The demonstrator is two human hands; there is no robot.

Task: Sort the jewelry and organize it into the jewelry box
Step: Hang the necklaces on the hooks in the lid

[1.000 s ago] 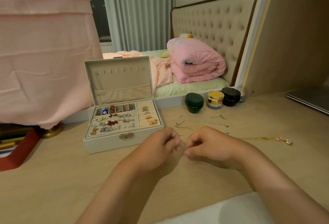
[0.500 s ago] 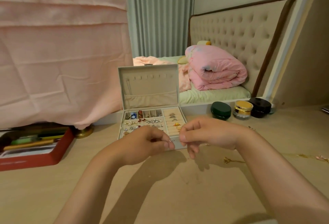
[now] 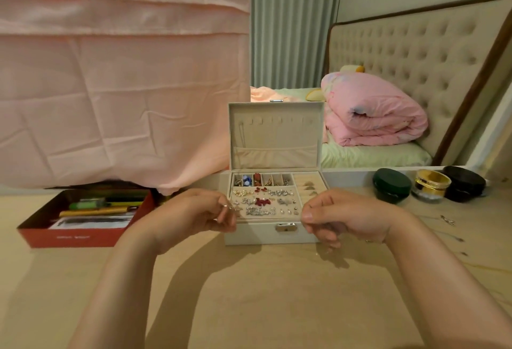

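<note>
Bedroom counter [image 3: 249, 293], bed behind. Far left of the box [image 3: 263, 233]: a red tray [image 3: 69, 237] of pens. At the box's front-left corner is the left hand [image 3: 194, 215], its grip pinched on a small silver piece [image 3: 225, 206] just over the box's near compartment. The box stands open, lid upright, its compartments holding sorted earrings and rings. At its front-right corner is the right hand [image 3: 346, 218], fingers curled; whether this grip holds anything cannot be told. Right of the box: three jars [image 3: 392, 185] and loose chains [image 3: 447, 220]. Step judged in hand: stowing the piece. The next move calls for lowering it into a matching compartment.
</note>
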